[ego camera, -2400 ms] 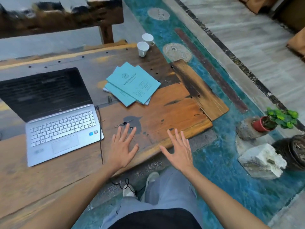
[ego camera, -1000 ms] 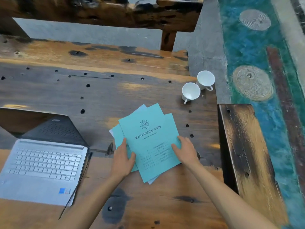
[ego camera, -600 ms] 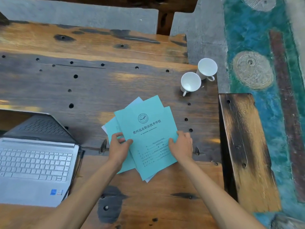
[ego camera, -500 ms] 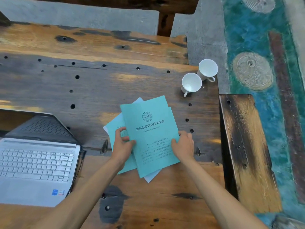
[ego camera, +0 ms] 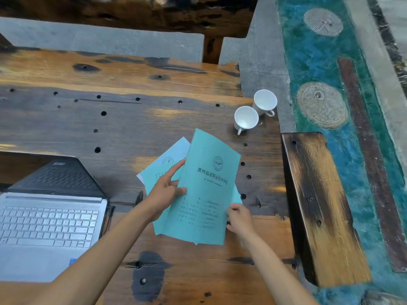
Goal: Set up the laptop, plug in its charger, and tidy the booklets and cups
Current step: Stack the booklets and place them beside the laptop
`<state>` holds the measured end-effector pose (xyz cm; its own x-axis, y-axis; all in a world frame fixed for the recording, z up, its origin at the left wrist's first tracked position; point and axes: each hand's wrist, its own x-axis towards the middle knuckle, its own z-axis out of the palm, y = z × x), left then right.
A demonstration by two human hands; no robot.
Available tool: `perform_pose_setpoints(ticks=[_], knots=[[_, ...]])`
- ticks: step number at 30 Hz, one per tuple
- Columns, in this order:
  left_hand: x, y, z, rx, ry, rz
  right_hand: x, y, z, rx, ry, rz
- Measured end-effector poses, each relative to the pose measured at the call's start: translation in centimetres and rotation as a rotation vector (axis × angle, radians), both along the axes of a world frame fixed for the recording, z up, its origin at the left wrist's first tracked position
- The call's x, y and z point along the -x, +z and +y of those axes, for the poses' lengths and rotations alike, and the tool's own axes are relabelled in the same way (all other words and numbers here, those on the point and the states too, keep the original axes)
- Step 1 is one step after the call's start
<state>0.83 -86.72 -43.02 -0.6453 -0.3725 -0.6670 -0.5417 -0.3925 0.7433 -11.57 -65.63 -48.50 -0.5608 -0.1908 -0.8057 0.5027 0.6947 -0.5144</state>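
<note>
Here both hands work the teal booklets (ego camera: 207, 190) at the middle of the worktop (ego camera: 123, 128), right of the open laptop (ego camera: 48, 219). The right hand (ego camera: 239, 220) pinches the top booklet's near right edge and tilts it up, probably to square the fanned pile. The left hand (ego camera: 164, 191) grips its left edge, forefinger stretched over the booklet beneath. The covers are thin, printed and slightly bowed. Two white cups (ego camera: 255, 113) stand just beyond, touching

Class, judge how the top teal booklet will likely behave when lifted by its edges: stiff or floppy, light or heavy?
The top teal booklet looks thin and already bows between the left hand and right hand, so probably floppy. Fingertips alone hold it, suggesting it is light.
</note>
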Motion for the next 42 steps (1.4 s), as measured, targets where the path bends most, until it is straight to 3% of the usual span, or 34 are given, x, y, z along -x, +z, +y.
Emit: perform_pose_setpoints(ticks=[6, 11, 15, 18, 23, 33, 37, 42], knots=[[-0.9, 1.7, 0.9, -0.181, -0.2, 0.086, -2.1, 0.6, 0.8, 0.226, -0.341, -0.226], [-1.7, 1.8, 1.2, -0.314, -0.235, 0.068, -2.8, 0.6, 2.7, 0.429, -0.56, -0.376], [-0.4, 1.5, -0.2, 0.003, -0.255, -0.084, -3.5, 0.4, 4.9, 0.426, -0.538, -0.325], [2.1, 1.3, -2.1, 0.307, -0.415, -0.202, -4.6, 0.4, 4.6, 0.421, -0.439, -0.351], [6.2, -0.1, -5.4, 0.605, -0.645, -0.267, -5.9, -0.2, 1.7, 0.428, -0.489, -0.359], [7.0, -5.7, -7.9, 0.814, -0.685, -0.266, -7.1, -2.2, -1.7, 0.273, -0.541, -0.236], [6.2, -7.4, -8.0, 0.833, -0.692, -0.327, -7.1, -3.0, -1.8, 0.125, -0.61, -0.087], [6.4, -7.4, -7.6, 0.841, -0.611, -0.376, -7.1, -2.7, -2.3, 0.098, -0.678, -0.101]])
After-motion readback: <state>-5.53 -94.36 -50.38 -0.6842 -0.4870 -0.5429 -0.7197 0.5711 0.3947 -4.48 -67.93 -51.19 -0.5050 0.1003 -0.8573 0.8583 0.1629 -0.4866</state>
